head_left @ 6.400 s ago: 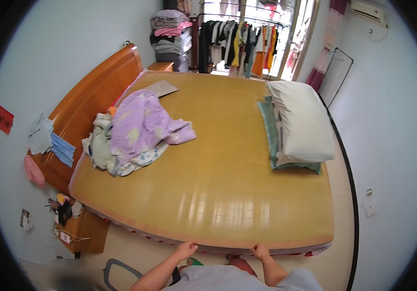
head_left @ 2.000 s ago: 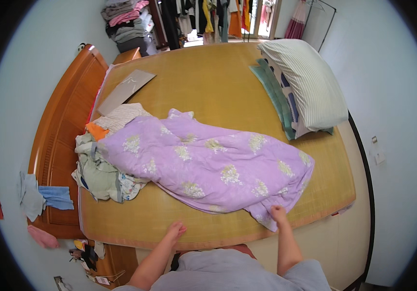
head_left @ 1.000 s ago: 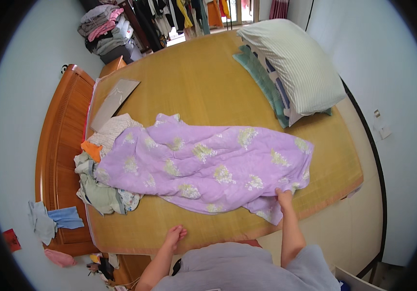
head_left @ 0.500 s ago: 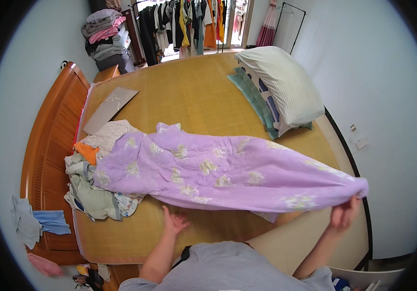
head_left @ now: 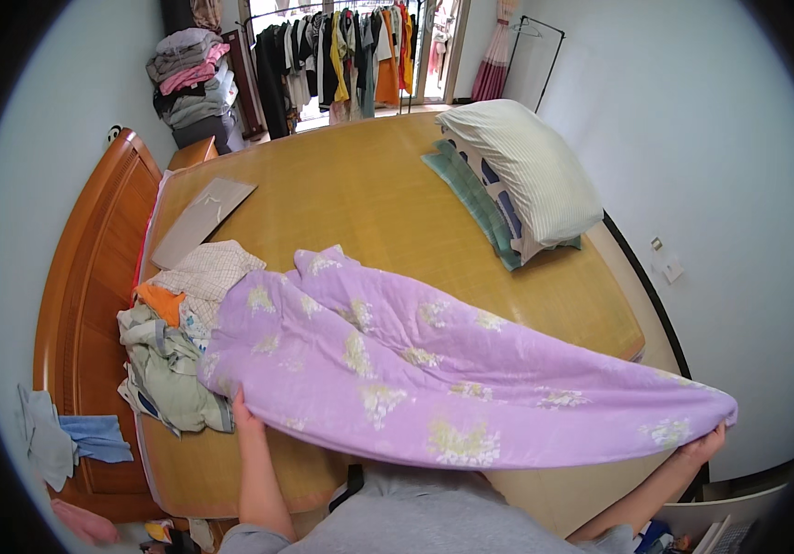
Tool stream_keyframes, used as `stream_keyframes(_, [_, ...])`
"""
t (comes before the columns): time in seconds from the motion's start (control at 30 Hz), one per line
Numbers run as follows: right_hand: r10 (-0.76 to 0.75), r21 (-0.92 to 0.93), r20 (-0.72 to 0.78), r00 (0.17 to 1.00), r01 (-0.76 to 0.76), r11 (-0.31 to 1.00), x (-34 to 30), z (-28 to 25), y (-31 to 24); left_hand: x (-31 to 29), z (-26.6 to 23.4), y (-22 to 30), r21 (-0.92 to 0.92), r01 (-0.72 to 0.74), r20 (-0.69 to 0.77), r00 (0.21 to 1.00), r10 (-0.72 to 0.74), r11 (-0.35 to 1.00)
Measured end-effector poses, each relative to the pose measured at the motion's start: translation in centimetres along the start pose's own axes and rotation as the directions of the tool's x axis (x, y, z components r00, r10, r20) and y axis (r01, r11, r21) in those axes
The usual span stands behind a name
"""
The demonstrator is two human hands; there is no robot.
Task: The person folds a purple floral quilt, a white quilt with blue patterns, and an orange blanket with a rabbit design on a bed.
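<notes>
A lilac bed cover (head_left: pixel 498 397) printed with pale flowers stretches across the near side of the bed, creased and drawn to a narrow end at the right. My right hand (head_left: pixel 703 445) is closed on that right end and holds it out past the bed's edge. Toward the left, my left hand (head_left: pixel 246 411) pinches the near edge of the cover, with its fingertips partly hidden by the cloth. Beside the cover's left end lies a heap of crumpled clothes (head_left: pixel 173 369), grey-green, with an orange piece (head_left: pixel 158 303) and a checked cream cloth (head_left: pixel 217 268).
The bed mat (head_left: pixel 323 180) is tan, with a wooden headboard (head_left: pixel 92 277) at the left. A flat grey board (head_left: pixel 195 226) lies at the far left; stacked pillows (head_left: pixel 526 175) sit at the far right. Beyond the bed stand a clothes rack (head_left: pixel 341 65) and folded bedding (head_left: pixel 189 78).
My left hand has moved left and taken hold of the cover's near edge. My right hand has moved right and toward me, pulling the cover nearer across my front.
</notes>
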State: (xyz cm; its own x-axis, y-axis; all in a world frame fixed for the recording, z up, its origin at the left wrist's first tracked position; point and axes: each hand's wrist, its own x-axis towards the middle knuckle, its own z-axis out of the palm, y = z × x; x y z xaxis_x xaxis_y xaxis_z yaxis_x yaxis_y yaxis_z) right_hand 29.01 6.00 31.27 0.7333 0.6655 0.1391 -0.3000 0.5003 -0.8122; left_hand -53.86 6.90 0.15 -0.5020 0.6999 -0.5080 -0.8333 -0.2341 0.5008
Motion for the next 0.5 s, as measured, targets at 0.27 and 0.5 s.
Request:
stream_keyframes(0.27, [0.613,0.103,-0.166,0.772,-0.605,0.790,2.0,-3.7,19.7,-9.1,-12.9,2.7,0.093,-0.209,-0.318,0.920,0.228,0.973])
stream_keyframes(0.5, [0.915,-0.062,0.101,0.392,-0.915,0.399,-5.1,-3.7,36.9,-12.7,-17.3,-4.9,-0.048,-0.006,-0.355,0.935,-0.012,0.999])
